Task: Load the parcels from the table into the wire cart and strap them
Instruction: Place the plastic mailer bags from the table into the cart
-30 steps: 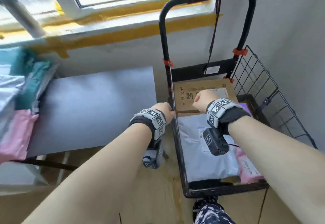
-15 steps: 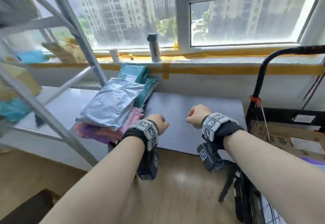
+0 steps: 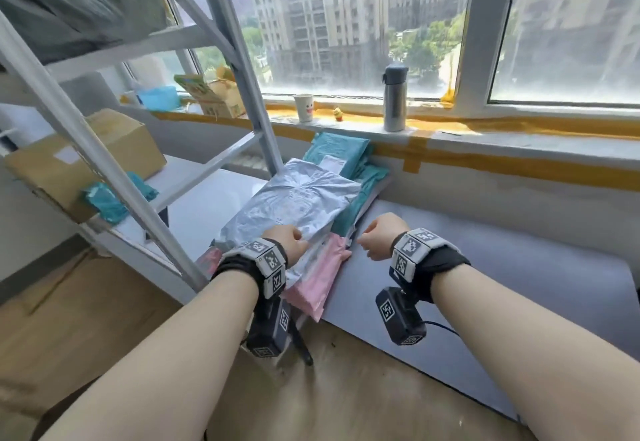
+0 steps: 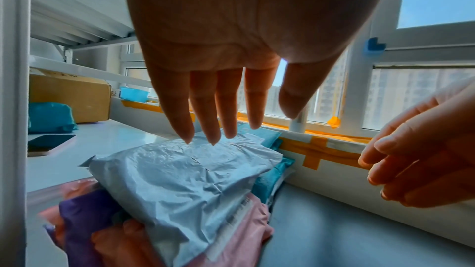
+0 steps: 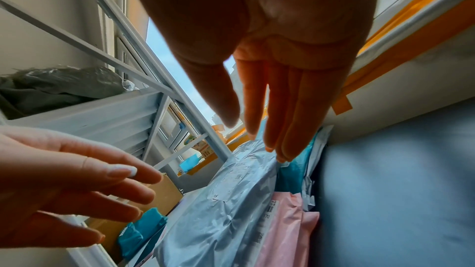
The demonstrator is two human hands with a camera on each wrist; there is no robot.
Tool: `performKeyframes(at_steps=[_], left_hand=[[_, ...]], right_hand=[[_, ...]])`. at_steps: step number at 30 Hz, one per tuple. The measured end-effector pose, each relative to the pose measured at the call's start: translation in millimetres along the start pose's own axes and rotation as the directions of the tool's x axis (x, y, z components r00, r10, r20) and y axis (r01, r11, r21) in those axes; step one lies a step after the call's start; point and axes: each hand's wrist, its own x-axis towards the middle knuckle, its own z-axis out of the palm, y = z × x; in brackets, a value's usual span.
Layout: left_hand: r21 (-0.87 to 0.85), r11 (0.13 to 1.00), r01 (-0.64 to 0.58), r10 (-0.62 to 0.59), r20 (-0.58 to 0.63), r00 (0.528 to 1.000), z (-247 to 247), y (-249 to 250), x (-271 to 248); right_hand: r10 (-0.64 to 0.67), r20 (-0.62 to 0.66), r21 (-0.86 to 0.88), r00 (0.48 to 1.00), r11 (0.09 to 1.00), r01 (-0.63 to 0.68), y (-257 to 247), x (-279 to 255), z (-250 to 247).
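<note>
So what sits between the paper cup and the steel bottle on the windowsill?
A small yellow toy figure, between the cup and the bottle, in the head view.

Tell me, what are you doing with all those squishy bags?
A person is reaching for a pile of parcels on the grey table. Both hands are open and hold nothing yet. The left hand hovers over the silver parcel on top of the pile, and the right hand comes in beside it. Pink parcels and teal parcels lie underneath.
</note>
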Motion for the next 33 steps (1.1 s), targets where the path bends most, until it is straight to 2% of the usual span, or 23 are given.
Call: performKeyframes(at_steps=[7,11,14,17,22,26,30,33], left_hand=[[-0.054,0.99,0.13,-0.13,0.013,0.991,-10.1,-28.1,68.1],[-0.051,0.981,0.186,-0.184,0.042,0.982,-12.6,-55.7,99.4],[-0.036,0.976,0.213,-0.211,0.057,0.976,-17.2,-80.8,131.5],[-0.008,0.977,0.212,-0.211,0.063,0.975,-23.4,-104.1,165.6],[0.069,0.982,0.177,-0.183,0.098,0.978,-32.6,-131.3,223.7],[0.034,0.991,0.132,-0.135,0.161,0.978,-25.4,-141.8,254.4],[0.035,0.996,0.08,-0.085,0.196,0.977,-20.0,-143.7,266.0],[0.025,0.998,0.064,-0.067,0.191,0.979,-24.3,-144.2,267.8]], right_hand=[[0.059,0.086,0.086,0.995,0.994,-0.066,-23.2,88.0,14.4],[0.111,0.191,0.239,0.975,0.958,-0.156,-38.6,118.2,41.3],[0.156,0.232,0.285,0.96,0.933,-0.221,-50.1,143.0,58.5],[0.242,0.204,0.317,0.948,0.9,-0.298,-54.7,166.3,73.4],[0.419,0.122,0.317,0.9,0.842,-0.435,-66.5,181.2,87.3],[0.526,0.041,0.312,0.849,0.801,-0.511,-71.8,180.1,93.6],[0.567,0.002,0.444,0.824,0.738,-0.508,-74.7,172.8,97.0],[0.576,-0.046,0.557,0.816,0.693,-0.458,-81.8,164.1,98.3]])
